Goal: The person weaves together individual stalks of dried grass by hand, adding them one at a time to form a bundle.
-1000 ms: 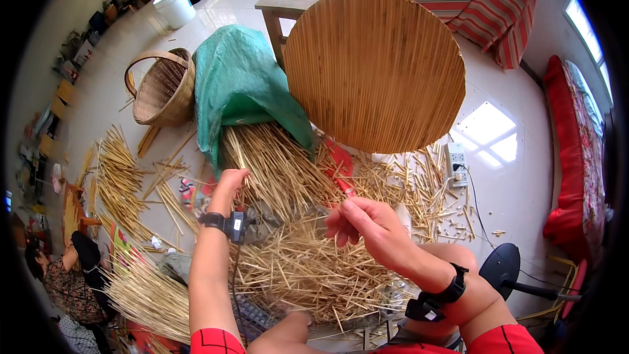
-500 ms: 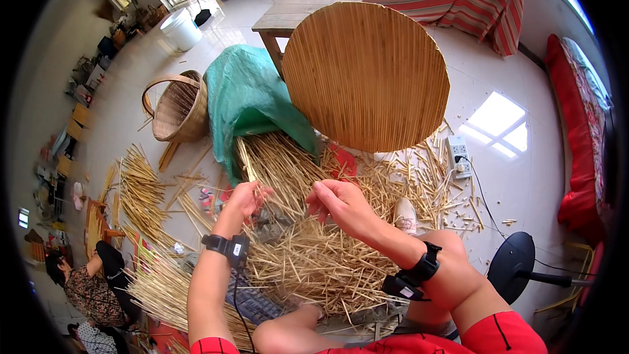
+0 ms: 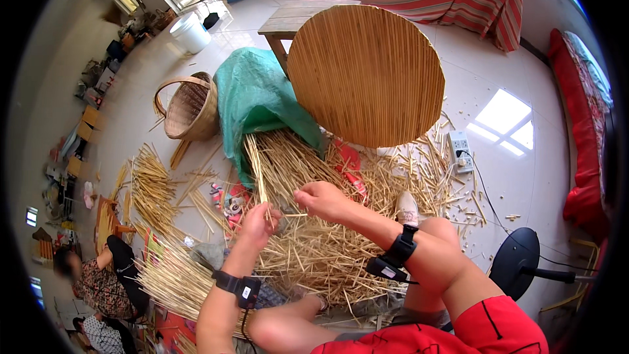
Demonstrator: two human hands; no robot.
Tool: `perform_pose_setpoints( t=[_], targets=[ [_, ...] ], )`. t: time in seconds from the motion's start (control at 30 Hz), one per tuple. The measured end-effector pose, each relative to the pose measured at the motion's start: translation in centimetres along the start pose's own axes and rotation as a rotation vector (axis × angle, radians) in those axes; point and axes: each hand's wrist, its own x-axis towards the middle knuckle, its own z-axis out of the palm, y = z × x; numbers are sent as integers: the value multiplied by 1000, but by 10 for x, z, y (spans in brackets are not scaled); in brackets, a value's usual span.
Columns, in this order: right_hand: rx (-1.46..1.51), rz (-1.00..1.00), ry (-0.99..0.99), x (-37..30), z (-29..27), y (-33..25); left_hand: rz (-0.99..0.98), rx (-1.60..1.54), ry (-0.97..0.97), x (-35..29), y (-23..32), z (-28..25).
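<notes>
Slanting inward: left hand (image 3: pixel 260 221) closed around pale straws (image 3: pixel 257 169); right hand (image 3: pixel 320 200) near, half-curled, hold unclear.

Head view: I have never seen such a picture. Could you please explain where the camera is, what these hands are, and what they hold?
There is no machine working here: these are a person's own bare hands, with black devices strapped to the forearms. A wide fisheye camera on the head looks down, so straight edges bend.

The left hand holds a few pale stalks. The right hand is bent nearby; whether it holds anything is unclear.

On the tiled floor are a green sack with stalks spilling out, a woven basket and loose straw. A round brown panel stands beyond.
</notes>
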Motion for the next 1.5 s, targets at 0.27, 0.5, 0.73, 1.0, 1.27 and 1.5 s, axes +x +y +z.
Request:
perform_pose_setpoints(
  t=[0.27, 0.5, 0.73, 1.0, 1.27, 1.5],
  targets=[
    [76, 278, -286, -6, 40, 16, 36, -137, -111, -33, -10, 35],
    [-509, -69, -339, -9, 35, 27, -65, -262, -93, -53, -30, 37],
    [-1046, 68, -553, -25, 4, 24, 130, -56, -34, -50, -32, 26],
    [-823, -1, -380, -1, 23, 68, 170, -120, -103, -54, -33, 33],
    [655, 433, -172, 18, 44, 21, 46, 19, -146, -85, -71, 63],
    [475, 419, -210, 6, 41, 36, -55, 679, -510, -99, -49, 57]
  ],
)
